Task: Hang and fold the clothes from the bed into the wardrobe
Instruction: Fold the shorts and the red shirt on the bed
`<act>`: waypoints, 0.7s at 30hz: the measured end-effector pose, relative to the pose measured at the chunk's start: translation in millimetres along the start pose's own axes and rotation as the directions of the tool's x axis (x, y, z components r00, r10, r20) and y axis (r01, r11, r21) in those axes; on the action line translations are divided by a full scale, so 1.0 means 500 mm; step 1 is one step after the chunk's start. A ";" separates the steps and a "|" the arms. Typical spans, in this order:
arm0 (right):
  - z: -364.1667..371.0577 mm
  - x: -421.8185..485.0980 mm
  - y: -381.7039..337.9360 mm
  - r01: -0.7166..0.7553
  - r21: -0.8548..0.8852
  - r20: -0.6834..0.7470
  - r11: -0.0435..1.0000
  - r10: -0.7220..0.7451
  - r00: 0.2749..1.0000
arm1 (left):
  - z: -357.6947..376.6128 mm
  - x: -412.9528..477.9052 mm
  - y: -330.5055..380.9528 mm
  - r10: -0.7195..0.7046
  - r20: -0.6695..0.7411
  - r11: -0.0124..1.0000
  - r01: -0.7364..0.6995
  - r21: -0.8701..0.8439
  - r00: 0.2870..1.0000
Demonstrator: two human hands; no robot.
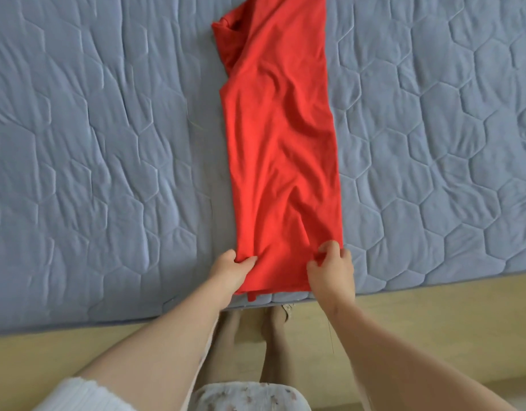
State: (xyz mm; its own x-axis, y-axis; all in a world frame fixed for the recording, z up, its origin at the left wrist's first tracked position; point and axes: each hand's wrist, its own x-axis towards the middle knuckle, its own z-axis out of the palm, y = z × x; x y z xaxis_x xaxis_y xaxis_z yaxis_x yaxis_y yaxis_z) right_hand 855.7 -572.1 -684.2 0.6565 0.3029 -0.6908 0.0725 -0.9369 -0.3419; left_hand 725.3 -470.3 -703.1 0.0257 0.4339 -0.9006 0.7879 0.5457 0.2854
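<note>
Red shirt (279, 137), one; left hand (232, 269), right hand (331, 268) pinch.

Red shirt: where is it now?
Head view: the red shirt lies as a folded strip mid-frame on the blue quilt, its near end pinched by the left hand and right hand.

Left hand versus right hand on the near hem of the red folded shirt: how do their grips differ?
The left hand pinches the red folded shirt at its left edge, thumb lying flat on top. The right hand grips at the right edge with its fingers curled down onto the cloth. Fabric puckers into creases above the right hand and lies smoother by the left hand. Both hold the same near hem, close to the edge of the blue quilted mattress.
</note>
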 end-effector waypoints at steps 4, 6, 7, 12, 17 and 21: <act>0.013 -0.022 0.004 0.187 -0.147 0.145 0.971 -0.166 0.975 | -0.003 -0.024 0.019 -0.102 0.232 0.959 0.157 -0.235 0.967; 0.027 -0.036 0.001 0.244 -0.206 0.187 0.947 -0.207 0.960 | -0.007 -0.036 0.034 -0.100 0.299 0.910 0.208 -0.359 0.949; 0.034 -0.040 -0.003 0.249 -0.227 0.170 0.942 -0.214 0.962 | -0.011 -0.042 0.042 -0.089 0.338 0.881 0.232 -0.413 0.937; 0.035 -0.035 -0.023 0.280 -0.393 0.020 0.876 -0.296 0.955 | -0.036 -0.068 0.067 -0.041 0.480 0.801 0.316 -0.509 0.876; 0.007 -0.027 -0.026 0.039 -0.347 -0.125 0.937 -0.087 0.988 | -0.043 -0.071 0.055 -0.068 0.477 0.763 0.353 -0.541 0.876; -0.012 -0.026 0.003 -0.028 -0.360 -0.158 0.932 -0.031 0.987 | -0.036 -0.066 0.048 -0.093 0.427 0.755 0.343 -0.559 0.900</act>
State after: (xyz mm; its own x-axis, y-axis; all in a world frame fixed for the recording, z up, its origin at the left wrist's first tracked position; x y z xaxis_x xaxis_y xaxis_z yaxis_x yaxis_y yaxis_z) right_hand 852.1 -578.4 -671.9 0.7643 0.3007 -0.5704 0.3197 -0.9449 -0.0698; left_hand 732.4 -458.9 -660.6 0.2123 0.0335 -0.9766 0.2597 0.9615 0.0895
